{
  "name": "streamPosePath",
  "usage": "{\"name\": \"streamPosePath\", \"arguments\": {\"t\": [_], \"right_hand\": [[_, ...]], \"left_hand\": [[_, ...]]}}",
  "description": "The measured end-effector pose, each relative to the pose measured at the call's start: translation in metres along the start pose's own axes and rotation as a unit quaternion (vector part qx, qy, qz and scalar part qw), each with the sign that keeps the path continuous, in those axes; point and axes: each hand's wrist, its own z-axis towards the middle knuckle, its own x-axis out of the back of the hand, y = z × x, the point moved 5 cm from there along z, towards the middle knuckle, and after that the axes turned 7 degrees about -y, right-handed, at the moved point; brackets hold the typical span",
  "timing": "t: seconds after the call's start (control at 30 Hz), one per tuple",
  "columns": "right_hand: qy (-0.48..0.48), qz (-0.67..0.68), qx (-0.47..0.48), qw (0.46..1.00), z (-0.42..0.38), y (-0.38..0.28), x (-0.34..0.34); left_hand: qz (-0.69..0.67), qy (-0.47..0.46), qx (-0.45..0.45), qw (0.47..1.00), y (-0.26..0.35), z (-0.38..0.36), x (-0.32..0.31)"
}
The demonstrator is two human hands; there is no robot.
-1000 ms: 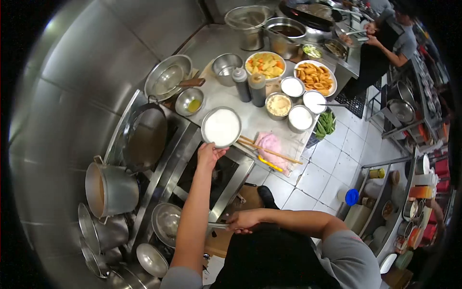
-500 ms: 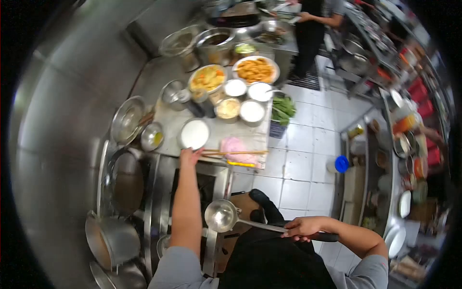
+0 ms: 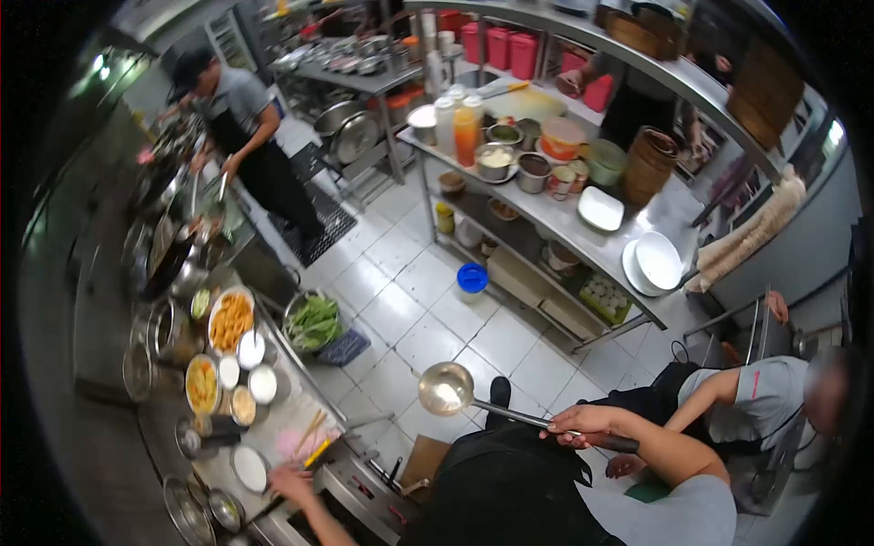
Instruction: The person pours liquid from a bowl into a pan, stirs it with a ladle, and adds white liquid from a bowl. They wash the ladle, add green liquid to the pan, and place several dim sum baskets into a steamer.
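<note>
In my right hand (image 3: pixel 583 426) is the dark handle of a metal ladle (image 3: pixel 446 389), its bowl hanging over the floor in front of my apron. My left hand (image 3: pixel 293 484) is at the counter's edge, fingers apart, just beside a bowl of white contents (image 3: pixel 248 468). Near its fingertips lie a pink cloth (image 3: pixel 293 440), a pair of chopsticks (image 3: pixel 310 431) and a yellow object (image 3: pixel 317 453). Beyond stand bowls of white contents, a plate of orange food (image 3: pixel 230 318) and a bowl of yellow food (image 3: pixel 202 384).
Leafy greens (image 3: pixel 312 322) fill a container beside the counter. A blue-lidded tub (image 3: pixel 472 278) stands on the tiled floor. A shelf unit (image 3: pixel 546 196) holds bottles and bowls. One person (image 3: pixel 241 127) works at the back left; another (image 3: pixel 756 391) is close at my right.
The view has swung right, bringing the shelf unit and a person at the right into sight. The ladle remains in my right hand. My left hand now shows lower left, fingers off the white bowl's rim.
</note>
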Motion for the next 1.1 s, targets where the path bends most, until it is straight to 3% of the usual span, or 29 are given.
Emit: {"name": "streamPosePath", "arguments": {"t": [0.1,0.17,0.3,0.47,0.63,0.73,0.83,0.9,0.93,1.0,1.07,1.1], "right_hand": [[0.075,0.071,0.096,0.99,-0.009,-0.002,0.032],[0.078,0.082,0.151,0.982,-0.011,-0.009,0.054],[0.119,0.125,0.223,0.959,-0.027,-0.026,0.077],[0.13,0.204,0.272,0.931,-0.048,-0.036,0.1],[0.176,0.251,0.292,0.906,-0.05,-0.035,0.11],[0.212,0.277,0.307,0.886,-0.042,-0.034,0.109],[0.254,0.321,0.312,0.857,-0.023,-0.033,0.099],[0.279,0.373,0.315,0.827,-0.012,-0.033,0.088],[0.286,0.382,0.316,0.82,-0.007,-0.039,0.08],[0.28,0.468,0.316,0.776,0.008,-0.048,0.063],[0.3,0.472,0.334,0.758,0.02,-0.063,0.045],[0.304,0.498,0.329,0.742,0.026,-0.069,0.038]], "left_hand": [[-0.114,-0.303,0.089,0.942,-0.032,-0.063,-0.166],[-0.064,-0.418,0.094,0.901,0.028,-0.116,-0.274],[-0.02,-0.549,-0.055,0.834,0.149,-0.175,-0.427],[-0.021,-0.635,-0.104,0.766,0.262,-0.2,-0.564],[-0.01,-0.711,-0.141,0.689,0.334,-0.207,-0.69],[-0.001,-0.72,-0.149,0.678,0.369,-0.2,-0.772],[0.048,-0.696,-0.233,0.677,0.401,-0.189,-0.871],[0.091,-0.616,-0.407,0.668,0.423,-0.182,-0.949],[0.133,-0.562,-0.48,0.66,0.453,-0.194,-0.955],[0.176,-0.535,-0.533,0.631,0.459,-0.196,-1.026],[0.283,-0.483,-0.676,0.478,0.418,-0.188,-1.134],[0.327,-0.556,-0.514,0.566,0.441,-0.196,-1.124]]}}
